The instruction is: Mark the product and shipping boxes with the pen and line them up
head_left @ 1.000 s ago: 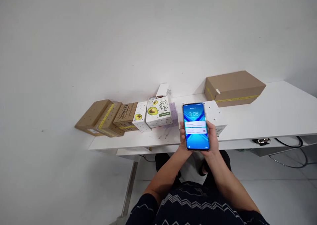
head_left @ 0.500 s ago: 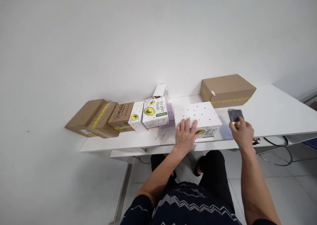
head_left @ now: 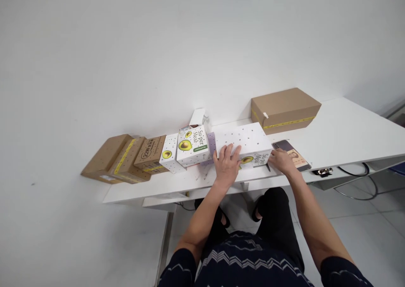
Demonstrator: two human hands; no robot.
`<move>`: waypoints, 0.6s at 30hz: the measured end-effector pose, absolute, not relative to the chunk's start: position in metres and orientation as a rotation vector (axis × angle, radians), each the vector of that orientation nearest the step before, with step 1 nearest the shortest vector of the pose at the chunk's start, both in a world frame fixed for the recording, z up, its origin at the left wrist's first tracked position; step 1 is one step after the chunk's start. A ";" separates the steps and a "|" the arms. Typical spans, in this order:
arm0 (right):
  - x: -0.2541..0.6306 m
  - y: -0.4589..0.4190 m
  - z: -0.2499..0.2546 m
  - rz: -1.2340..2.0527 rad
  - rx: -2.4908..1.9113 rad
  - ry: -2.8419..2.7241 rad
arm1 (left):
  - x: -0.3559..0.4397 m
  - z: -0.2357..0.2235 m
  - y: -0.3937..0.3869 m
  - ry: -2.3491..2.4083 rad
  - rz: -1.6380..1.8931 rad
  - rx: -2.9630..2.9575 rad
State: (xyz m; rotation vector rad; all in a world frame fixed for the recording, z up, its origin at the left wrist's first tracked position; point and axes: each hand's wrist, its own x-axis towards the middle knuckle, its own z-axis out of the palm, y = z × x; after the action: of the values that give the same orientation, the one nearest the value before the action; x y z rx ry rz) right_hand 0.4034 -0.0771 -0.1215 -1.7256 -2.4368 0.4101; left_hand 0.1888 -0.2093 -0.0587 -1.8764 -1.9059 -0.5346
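Left hand (head_left: pixel 227 165) at the table's (head_left: pixel 344 135) near edge: fingers spread, half open, laid on the front and top edge of the dotted white avocado carton (head_left: pixel 243 138). Right hand (head_left: pixel 281 160): fingers curled in at the carton's right end; can't tell if it grips anything. Carton lies flat, just beyond the left hand and left of the right. Phone (head_left: pixel 292 154) face down, just right of the right hand. Left of carton: purple box (head_left: pixel 211 141), then Su-per Meal box (head_left: pixel 193 146). Brown taped carton (head_left: pixel 286 108) farther back, against the wall.
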 end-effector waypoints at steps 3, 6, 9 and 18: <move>0.390 -0.075 -0.119 0.595 -1.754 -2.446 | 0.184 -0.057 -0.199 -1.911 -0.544 -1.875; 0.378 -0.075 -0.115 0.641 -1.787 -2.467 | 0.178 -0.058 -0.183 -1.920 -0.531 -1.860; 0.374 -0.078 -0.109 0.631 -1.899 -2.432 | 0.170 -0.061 -0.159 -1.952 -0.510 -1.825; 0.439 -0.082 -0.114 0.768 -1.835 -1.745 | 0.132 -0.054 -0.070 -2.150 -0.456 -1.795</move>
State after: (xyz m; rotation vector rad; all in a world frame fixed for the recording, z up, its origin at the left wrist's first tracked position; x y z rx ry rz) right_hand 0.4389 -0.0819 -0.1143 -1.8349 -1.7451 0.7675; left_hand 0.1325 -0.0696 -0.0540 -1.7951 -2.1499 -0.4562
